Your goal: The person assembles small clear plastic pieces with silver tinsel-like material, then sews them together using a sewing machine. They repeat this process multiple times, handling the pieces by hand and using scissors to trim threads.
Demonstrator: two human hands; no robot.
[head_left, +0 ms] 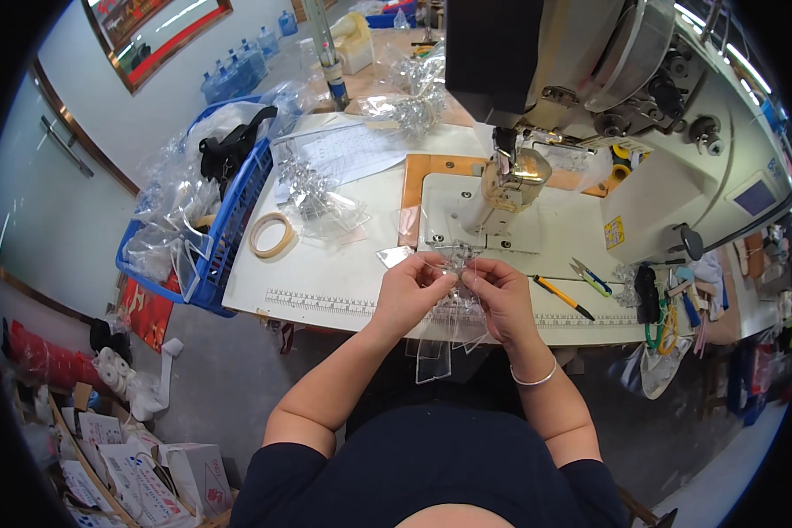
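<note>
In front of the sewing machine (512, 185), my left hand (414, 289) and my right hand (500, 295) meet at the table's front edge. Both are closed, thumbs and fingertips pinching a bunch of clear plastic pieces (453, 310) with silvery, shiny parts among them. The lower ends of the bunch hang over the edge toward my lap. Just beyond my fingers lies the machine's pale bed plate (449, 207). A heap of similar clear and silvery pieces (312, 194) rests on the white tabletop (326, 273) to the left.
A roll of tape (272, 235) lies left of my hands. Right of them are a yellow-black pen (563, 297) and small thread snips (591, 277). A blue basket (229, 238) full of plastic bags stands at the table's left side. Tools hang (669, 308) by the right end.
</note>
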